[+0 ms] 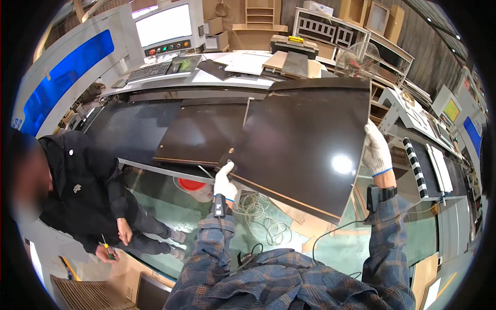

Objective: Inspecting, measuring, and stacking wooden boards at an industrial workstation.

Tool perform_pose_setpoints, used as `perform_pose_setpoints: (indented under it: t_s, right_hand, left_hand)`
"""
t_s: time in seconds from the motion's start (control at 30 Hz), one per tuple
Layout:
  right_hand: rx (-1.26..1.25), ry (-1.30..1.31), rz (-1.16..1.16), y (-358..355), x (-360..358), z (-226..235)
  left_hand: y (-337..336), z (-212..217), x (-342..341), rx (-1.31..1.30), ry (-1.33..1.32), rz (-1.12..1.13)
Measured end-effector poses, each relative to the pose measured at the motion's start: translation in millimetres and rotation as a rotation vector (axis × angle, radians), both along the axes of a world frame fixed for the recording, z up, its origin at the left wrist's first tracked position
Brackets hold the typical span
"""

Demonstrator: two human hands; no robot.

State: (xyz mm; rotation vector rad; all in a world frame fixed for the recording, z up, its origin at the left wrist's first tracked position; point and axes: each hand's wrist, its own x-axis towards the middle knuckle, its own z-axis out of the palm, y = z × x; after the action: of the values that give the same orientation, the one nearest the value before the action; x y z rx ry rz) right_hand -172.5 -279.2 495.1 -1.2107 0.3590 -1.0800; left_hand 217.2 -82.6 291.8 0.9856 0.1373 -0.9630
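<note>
Plaid sleeves [289, 268] are filling the bottom of my view. Above them, my left hand [225, 181] is gripping the lower left edge of a dark board [305, 139], and my right hand [377, 150] is clasping its right edge, keeping it tilted above the black table [129, 129]. Another person [82, 191] is crouching at the left.

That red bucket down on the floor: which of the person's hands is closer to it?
Left. The left hand grips the dark panel just above the red bucket; the right hand holds the panel's far edge.
</note>
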Motion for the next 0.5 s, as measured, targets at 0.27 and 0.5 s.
perform_pose_setpoints:
  t_s: [0.27,0.5]
  right_hand:
    - [0.072,0.313,0.013,-28,-74,-20]
    - [0.468,0.162,0.141,-41,-174,-126]
  left_hand:
    - [-9,7,-105,-0.064,-0.030,0.011]
    - [19,-25,-180,-0.227,-0.460,0.142]
